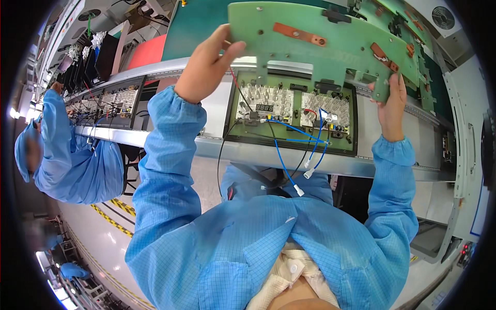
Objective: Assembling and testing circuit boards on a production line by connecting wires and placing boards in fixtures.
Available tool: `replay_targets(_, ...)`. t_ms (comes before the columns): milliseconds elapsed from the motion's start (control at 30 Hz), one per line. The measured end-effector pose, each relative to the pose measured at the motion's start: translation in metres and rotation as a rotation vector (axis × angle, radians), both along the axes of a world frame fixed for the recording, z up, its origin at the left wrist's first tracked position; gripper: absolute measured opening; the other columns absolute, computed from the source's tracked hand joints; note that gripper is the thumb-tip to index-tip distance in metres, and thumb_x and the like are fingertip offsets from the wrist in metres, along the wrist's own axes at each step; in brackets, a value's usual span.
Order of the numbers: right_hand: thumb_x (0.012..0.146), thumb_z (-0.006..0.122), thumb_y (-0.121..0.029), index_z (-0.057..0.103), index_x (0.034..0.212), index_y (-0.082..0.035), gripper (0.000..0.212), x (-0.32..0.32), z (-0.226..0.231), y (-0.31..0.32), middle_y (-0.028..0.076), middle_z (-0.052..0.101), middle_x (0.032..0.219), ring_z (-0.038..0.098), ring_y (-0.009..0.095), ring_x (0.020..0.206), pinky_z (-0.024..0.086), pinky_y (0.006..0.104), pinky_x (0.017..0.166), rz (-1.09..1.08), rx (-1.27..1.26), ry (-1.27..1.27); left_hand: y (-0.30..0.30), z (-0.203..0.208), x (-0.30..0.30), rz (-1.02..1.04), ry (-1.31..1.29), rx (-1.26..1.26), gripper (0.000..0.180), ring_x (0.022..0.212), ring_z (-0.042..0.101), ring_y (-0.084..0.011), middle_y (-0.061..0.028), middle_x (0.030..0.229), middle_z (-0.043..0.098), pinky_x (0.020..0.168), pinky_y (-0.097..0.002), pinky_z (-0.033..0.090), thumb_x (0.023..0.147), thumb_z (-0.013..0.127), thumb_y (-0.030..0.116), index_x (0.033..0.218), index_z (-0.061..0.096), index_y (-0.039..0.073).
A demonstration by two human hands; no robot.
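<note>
The green plate (330, 36) is held up in the air between 2 hands, above the tray with circuit boards (292, 111). The left hand (206, 64) is closed on its left edge, thumb on top. The right hand (390, 103) pinches the lower right corner. The plate looks stiff, flat and rather light. I think the bare edges are the safest grip, away from the copper strips (299, 34).

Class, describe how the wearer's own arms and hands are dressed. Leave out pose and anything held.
Both arms wear light blue smock sleeves with a fine grid weave and gathered elastic cuffs. The left hand and right hand are bare: no gloves, no visible rings or straps.
</note>
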State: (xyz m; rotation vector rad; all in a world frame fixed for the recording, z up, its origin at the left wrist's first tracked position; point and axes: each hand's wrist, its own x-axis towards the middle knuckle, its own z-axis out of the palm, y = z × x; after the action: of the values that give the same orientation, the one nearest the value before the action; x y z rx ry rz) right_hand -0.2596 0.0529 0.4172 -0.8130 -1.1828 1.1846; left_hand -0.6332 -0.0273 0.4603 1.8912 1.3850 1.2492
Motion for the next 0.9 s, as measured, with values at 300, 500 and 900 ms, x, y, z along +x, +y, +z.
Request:
replay_targets(300, 0.102, 0.044, -0.022, 0.045, 0.125, -0.001, 0.031, 0.002, -0.023, 0.001, 0.011, 0.062, 0.108, 0.067, 0.021, 0.078, 0.052, 0.0293, 0.062, 0.07, 0.386, -0.206, -0.015, -0.024, -0.021, 0.175, 0.134, 0.088, 0.02, 0.068, 0.058, -0.0153, -0.0112, 0.081, 0.068, 0.062, -0.0282, 0.046, 0.089, 0.063, 0.011, 0.106, 0.063, 0.0)
replay_targets(500, 0.099, 0.05, -0.014, 0.052, 0.117, 0.002, 0.024, 0.015, -0.031, -0.004, 0.01, 0.061, 0.107, 0.062, 0.016, 0.085, 0.054, 0.0302, 0.072, 0.14, 0.378, -0.392, -0.026, -0.038, -0.043, 0.196, 0.073, 0.148, 0.022, 0.066, 0.061, -0.016, -0.0113, 0.083, 0.068, 0.059, -0.0277, 0.049, 0.088, 0.065, 0.008, 0.108, 0.063, -0.001)
replay_targets(900, 0.1, 0.047, -0.024, 0.05, 0.127, 0.001, 0.036, 0.024, -0.032, -0.025, 0.006, 0.061, 0.108, 0.059, 0.012, 0.083, 0.051, 0.0271, 0.068, 0.196, 0.189, -0.507, -0.041, -0.031, -0.046, 0.005, 0.189, -0.036, 0.022, 0.067, 0.06, -0.0136, -0.01, 0.084, 0.066, 0.058, -0.0271, 0.047, 0.092, 0.061, 0.014, 0.109, 0.063, 0.001)
